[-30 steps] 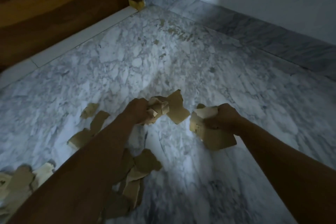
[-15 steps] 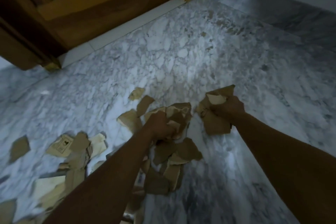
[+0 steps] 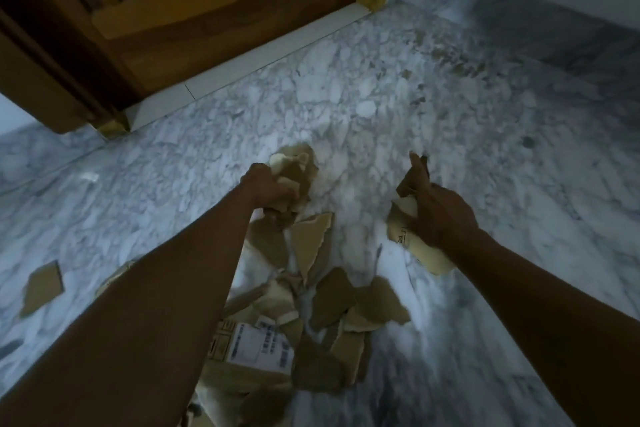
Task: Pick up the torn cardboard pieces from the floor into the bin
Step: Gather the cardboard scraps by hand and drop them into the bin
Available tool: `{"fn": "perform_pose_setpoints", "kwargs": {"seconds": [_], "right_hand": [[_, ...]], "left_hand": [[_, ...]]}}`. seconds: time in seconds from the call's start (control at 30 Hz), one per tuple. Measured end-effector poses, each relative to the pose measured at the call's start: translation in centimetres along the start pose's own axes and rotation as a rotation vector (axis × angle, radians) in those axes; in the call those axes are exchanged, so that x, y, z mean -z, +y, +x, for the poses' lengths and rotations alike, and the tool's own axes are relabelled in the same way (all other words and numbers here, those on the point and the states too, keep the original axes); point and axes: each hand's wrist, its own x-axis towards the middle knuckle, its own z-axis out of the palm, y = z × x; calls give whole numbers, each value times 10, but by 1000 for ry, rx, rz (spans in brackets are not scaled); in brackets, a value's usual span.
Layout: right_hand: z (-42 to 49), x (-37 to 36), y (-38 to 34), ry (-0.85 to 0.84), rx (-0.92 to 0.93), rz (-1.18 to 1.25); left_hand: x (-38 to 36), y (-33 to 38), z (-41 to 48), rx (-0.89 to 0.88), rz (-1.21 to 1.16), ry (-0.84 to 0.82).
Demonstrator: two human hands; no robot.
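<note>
My left hand [image 3: 268, 189] grips a crumpled bunch of torn brown cardboard [image 3: 294, 168] above the marble floor. My right hand [image 3: 438, 215] holds another few torn pieces [image 3: 405, 224], one bearing a small printed mark, with a finger stretched forward. Between and below my arms lies a heap of torn cardboard pieces [image 3: 329, 305] on the floor, among them a piece with a white printed label [image 3: 258, 345]. A lone brown piece [image 3: 41, 288] lies at the far left. No bin is in view.
A brown wooden door [image 3: 194, 10] with a white threshold strip [image 3: 242, 69] stands at the top left. Grey-white marble floor [image 3: 502, 149] spreads to the right, up to a pale wall with a marble skirting [image 3: 571, 28].
The view has swung left and down, so the door and the floor heap show more. Both hands keep their cardboard bunches; the right hand's finger now points forward.
</note>
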Motion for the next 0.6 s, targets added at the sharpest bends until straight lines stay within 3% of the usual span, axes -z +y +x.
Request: {"fn": "perform_pose_setpoints", "kwargs": {"seconds": [0.1, 0.3, 0.6], "right_hand": [[5, -8, 4, -7, -37, -44], [12, -3, 1, -81, -107, -82], [6, -14, 0, 9, -86, -80]], "left_hand": [[-13, -6, 18, -48, 42, -8], [-12, 27, -11, 24, 132, 27], [-11, 29, -28, -32, 134, 108]]}}
